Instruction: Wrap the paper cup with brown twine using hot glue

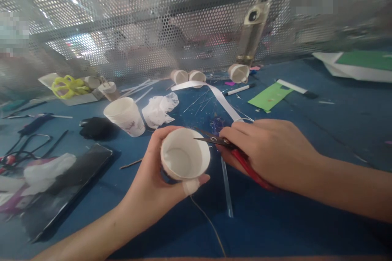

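Observation:
My left hand (pixel 153 183) is wrapped round a small white paper cup (pixel 185 155), its open mouth turned towards me, with a bandaged thumb tip on the rim. My right hand (pixel 266 151) grips red-handled scissors (pixel 245 163). Their dark blades point left and reach over the cup's rim. Both hands hover above a blue table (pixel 275 220).
Another white paper cup (pixel 125 116), crumpled white tissue (pixel 159 110) and a black phone (pixel 67 187) lie to the left. Yellow scissors (pixel 67 85) rest in a tray. Three cups (pixel 239 72), a white paper strip (pixel 214 94), a marker (pixel 240 89), green paper (pixel 269 96) and a perforated metal screen (pixel 183 20) stand behind.

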### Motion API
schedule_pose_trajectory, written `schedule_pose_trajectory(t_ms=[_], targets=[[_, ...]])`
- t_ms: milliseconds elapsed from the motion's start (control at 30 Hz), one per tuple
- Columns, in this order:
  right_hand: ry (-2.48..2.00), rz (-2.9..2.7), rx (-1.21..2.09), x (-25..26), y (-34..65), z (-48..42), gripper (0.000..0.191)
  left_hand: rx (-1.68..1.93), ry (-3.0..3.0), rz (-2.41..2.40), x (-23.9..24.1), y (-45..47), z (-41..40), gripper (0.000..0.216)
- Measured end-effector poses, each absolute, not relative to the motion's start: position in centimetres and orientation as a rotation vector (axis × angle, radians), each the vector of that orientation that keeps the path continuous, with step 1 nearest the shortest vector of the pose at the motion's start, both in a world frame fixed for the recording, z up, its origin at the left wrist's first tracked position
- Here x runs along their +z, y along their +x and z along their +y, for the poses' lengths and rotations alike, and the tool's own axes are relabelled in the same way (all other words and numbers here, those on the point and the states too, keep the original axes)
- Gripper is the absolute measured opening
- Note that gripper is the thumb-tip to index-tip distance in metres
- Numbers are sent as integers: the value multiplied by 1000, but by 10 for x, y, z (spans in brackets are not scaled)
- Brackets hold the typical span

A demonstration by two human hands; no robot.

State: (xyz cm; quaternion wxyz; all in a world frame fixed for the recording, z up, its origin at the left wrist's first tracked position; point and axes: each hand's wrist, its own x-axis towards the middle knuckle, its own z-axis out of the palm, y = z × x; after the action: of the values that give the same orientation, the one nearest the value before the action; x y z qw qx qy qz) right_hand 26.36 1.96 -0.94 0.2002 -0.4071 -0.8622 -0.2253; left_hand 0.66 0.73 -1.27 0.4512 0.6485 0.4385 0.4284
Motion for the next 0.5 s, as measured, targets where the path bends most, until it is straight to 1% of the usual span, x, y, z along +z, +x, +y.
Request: schedule_pose_trajectory(t_ms=[167, 367, 500], targets=[[-1129, -2413, -629, -9, 260, 16, 23, 1130, 1801, 996, -25, 0, 11, 74], [-1156, -2411, -776, -10, 259, 12, 15, 1146, 2089, 999, -33, -2, 8, 87], [-1151, -2398, -892, -11, 259, 12, 9, 1191, 2216, 968, -33, 2, 9, 83]])
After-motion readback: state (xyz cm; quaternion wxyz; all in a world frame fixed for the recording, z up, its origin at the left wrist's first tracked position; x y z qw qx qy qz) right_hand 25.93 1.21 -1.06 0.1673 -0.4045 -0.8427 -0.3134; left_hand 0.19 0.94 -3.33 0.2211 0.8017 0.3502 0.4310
